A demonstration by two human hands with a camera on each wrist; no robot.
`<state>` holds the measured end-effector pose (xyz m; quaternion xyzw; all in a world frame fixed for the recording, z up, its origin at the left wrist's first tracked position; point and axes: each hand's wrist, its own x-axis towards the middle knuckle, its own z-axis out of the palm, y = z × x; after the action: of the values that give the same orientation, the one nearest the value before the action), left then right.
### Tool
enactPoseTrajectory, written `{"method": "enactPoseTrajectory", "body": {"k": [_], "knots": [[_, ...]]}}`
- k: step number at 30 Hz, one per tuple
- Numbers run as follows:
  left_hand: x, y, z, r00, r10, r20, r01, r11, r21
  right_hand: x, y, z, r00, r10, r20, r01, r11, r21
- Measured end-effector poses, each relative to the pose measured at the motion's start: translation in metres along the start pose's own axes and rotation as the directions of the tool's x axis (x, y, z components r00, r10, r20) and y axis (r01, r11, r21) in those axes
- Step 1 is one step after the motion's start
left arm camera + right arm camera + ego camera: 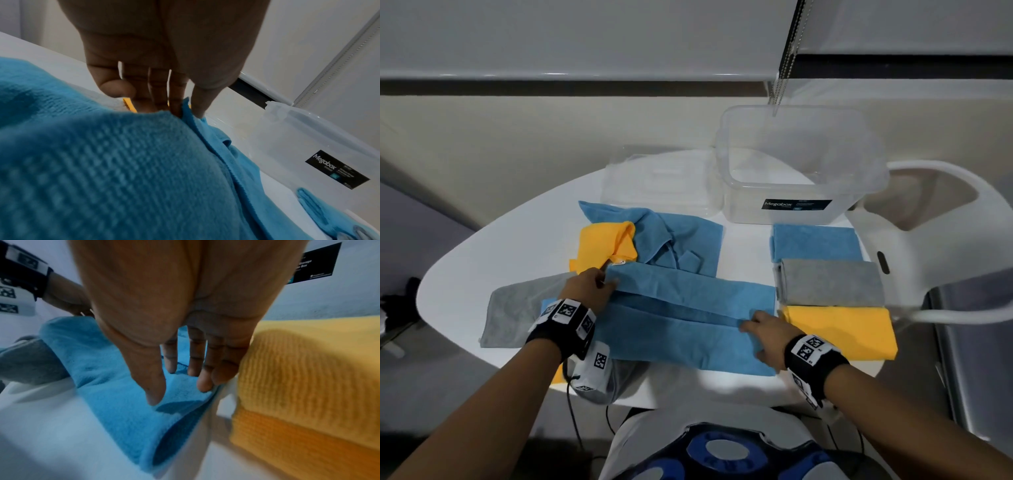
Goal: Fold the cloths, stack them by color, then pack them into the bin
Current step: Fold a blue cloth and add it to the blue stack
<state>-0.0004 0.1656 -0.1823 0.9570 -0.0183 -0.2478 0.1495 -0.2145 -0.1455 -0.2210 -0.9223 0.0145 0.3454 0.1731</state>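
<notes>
A blue cloth lies spread in front of me on the white table, its long edges folded in toward a middle seam. My left hand pinches its far left corner between thumb and forefinger. My right hand rests flat with straight fingers on the cloth's right end. Three folded piles sit at the right: blue, grey and yellow. Unfolded yellow, blue and grey cloths lie at the left. The clear bin stands open at the back.
The bin's clear lid lies flat left of the bin. A white chair curves round the table's right side. Grey cloth hangs over the near table edge under my left wrist. Bare table shows between the blue cloth and the folded piles.
</notes>
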Motion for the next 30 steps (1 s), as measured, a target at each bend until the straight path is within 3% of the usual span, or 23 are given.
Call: {"method": "enactPoseTrajectory", "body": {"k": [4,8,11,19,26,30], "knots": [[0.002,0.0,-0.006,1.0,0.021,-0.003,-0.021,0.999,0.027,0.0,0.002,0.003,0.999,0.032,0.007,-0.032,0.999,-0.01],[-0.006,-0.002,-0.016,1.0,0.026,-0.007,-0.026,0.999,0.045,0.007,0.004,-0.002,0.983,0.118,-0.139,-0.108,0.991,0.081],[-0.01,-0.002,-0.018,1.0,-0.007,0.028,0.008,1.0,-0.011,0.019,0.004,-0.006,0.976,0.126,-0.176,-0.12,0.992,0.043],[-0.006,-0.001,-0.019,0.999,0.001,0.036,-0.001,1.0,0.008,0.033,0.002,-0.014,0.984,0.131,-0.12,-0.145,0.983,-0.115],[-0.003,-0.012,-0.027,0.999,0.037,0.021,-0.038,0.999,0.014,0.019,0.003,-0.025,0.984,0.109,-0.142,-0.129,0.982,-0.141],[-0.009,-0.02,-0.021,0.998,0.058,0.037,-0.06,0.997,0.044,0.013,-0.001,-0.021,0.989,0.112,-0.093,-0.126,0.979,-0.16]]}}
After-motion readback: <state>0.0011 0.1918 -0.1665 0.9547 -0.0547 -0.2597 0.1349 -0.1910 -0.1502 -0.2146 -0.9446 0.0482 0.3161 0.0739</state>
